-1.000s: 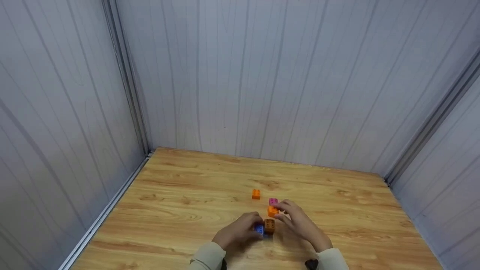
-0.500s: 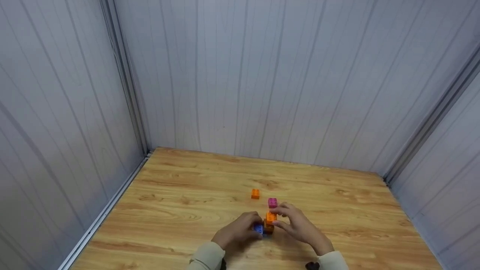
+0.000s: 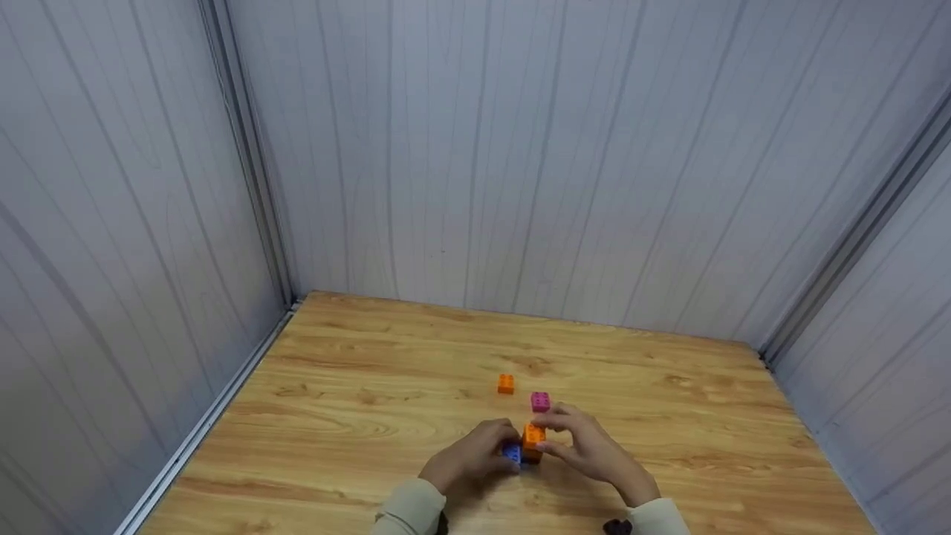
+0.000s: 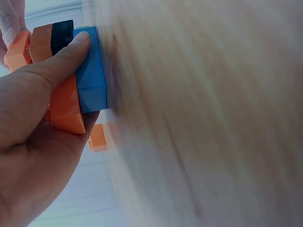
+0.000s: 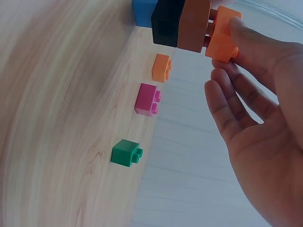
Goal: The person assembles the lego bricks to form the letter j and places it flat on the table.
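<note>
My left hand [image 3: 475, 452] grips the base of a small stack of toy building bricks standing on the table. In the left wrist view its thumb lies along a blue brick [image 4: 93, 78] at the bottom and an orange brick [image 4: 67, 109] on it. A black brick [image 5: 166, 21] and a brown brick [image 5: 193, 26] rise from the blue one. Between thumb and forefinger, my right hand [image 3: 591, 449] pinches another orange brick [image 5: 222, 37] at the top of the brown brick. Studs show in a narrow gap between these two. The right hand's other fingers are loosely extended.
Behind the stack on the wooden table [image 3: 356, 416] lie a loose orange brick [image 3: 506, 384] and a pink brick [image 3: 540, 402]. A green brick [image 5: 125, 152] shows in the right wrist view. Pale panel walls [image 3: 446, 148] enclose the table's back and sides.
My right hand has brought the orange brick toward me and a little left, from beyond the brown brick to over it. The left hand keeps its hold on the stack.
</note>
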Available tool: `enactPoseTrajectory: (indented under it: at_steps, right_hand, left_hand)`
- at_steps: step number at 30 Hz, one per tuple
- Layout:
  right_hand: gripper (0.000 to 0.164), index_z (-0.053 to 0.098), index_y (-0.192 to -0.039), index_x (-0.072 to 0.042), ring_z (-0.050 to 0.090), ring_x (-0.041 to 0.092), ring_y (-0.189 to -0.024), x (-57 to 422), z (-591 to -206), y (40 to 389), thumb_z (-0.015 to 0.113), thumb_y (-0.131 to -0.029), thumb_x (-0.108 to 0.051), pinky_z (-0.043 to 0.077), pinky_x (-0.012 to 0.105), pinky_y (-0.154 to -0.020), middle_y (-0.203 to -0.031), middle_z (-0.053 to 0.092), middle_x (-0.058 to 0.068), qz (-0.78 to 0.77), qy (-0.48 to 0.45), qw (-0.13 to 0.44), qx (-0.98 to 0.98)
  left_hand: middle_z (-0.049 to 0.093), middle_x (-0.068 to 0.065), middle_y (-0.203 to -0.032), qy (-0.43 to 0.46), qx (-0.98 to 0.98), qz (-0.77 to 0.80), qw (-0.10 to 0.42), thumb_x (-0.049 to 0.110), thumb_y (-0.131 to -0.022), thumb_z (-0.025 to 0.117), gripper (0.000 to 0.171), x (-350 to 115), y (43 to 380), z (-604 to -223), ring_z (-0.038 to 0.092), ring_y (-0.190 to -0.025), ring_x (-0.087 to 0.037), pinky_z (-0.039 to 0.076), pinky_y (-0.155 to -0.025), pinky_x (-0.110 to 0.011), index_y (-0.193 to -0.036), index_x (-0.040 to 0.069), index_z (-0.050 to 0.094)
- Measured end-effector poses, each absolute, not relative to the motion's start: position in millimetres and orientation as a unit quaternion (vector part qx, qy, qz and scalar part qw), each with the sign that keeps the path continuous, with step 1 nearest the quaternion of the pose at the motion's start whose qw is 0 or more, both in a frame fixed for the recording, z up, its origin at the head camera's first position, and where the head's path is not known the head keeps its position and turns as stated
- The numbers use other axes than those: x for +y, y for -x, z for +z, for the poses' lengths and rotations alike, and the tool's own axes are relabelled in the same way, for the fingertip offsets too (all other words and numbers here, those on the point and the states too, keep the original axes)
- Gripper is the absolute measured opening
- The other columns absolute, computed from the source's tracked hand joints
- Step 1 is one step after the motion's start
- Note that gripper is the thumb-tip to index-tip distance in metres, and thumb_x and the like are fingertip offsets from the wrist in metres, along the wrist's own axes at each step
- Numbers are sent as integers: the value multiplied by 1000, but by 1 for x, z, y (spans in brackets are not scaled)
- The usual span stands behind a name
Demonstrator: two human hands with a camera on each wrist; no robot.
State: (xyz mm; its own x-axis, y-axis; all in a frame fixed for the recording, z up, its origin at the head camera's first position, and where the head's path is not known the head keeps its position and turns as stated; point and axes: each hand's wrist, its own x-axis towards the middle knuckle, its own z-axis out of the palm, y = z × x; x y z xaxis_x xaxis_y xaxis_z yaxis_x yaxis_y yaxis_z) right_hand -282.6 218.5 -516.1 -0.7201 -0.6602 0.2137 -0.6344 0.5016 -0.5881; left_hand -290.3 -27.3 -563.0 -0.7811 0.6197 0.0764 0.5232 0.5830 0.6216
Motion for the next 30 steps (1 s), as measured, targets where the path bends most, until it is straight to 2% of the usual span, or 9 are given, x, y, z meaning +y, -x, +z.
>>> enactPoseTrajectory:
  at_steps: [7,13,19,23,30]
  right_hand:
    - [35,69,-131,-13,64,29,-110,217,-509,284,65,-100,-30,54,48,-93,-124,66,2,-322,365,25,873]
    - [34,70,-129,-17,63,29,-116,217,-507,287,66,-100,-31,53,53,-98,-126,67,1,-311,357,36,880]
    - [33,73,-126,-18,65,32,-109,214,-507,289,68,-97,-33,54,49,-92,-119,68,0,-317,349,49,881]
    - [33,73,-125,-17,65,31,-107,212,-508,289,69,-97,-34,55,48,-91,-117,68,1,-315,350,52,881]
    - [33,72,-126,-22,59,33,-128,217,-512,289,69,-97,-37,47,59,-106,-129,68,1,-334,330,74,880]
  left_hand:
    - [65,3,-106,-316,887,327,79,28,-92,76,29,-25,292,-558,56,-92,-6,46,-81,-18,-116,12,72]
    - [65,3,-107,-317,888,324,78,27,-92,76,28,-25,294,-558,57,-93,-6,46,-82,-18,-116,12,73]
    - [67,-2,-108,-329,879,337,69,24,-93,76,28,-26,294,-560,58,-91,-7,46,-81,-17,-115,7,72]
    - [67,-1,-108,-316,879,349,81,26,-92,76,30,-28,293,-560,56,-91,-5,46,-81,-17,-116,9,72]
    - [68,2,-109,-311,874,361,95,28,-92,76,30,-27,291,-561,57,-93,-4,47,-84,-18,-117,11,72]
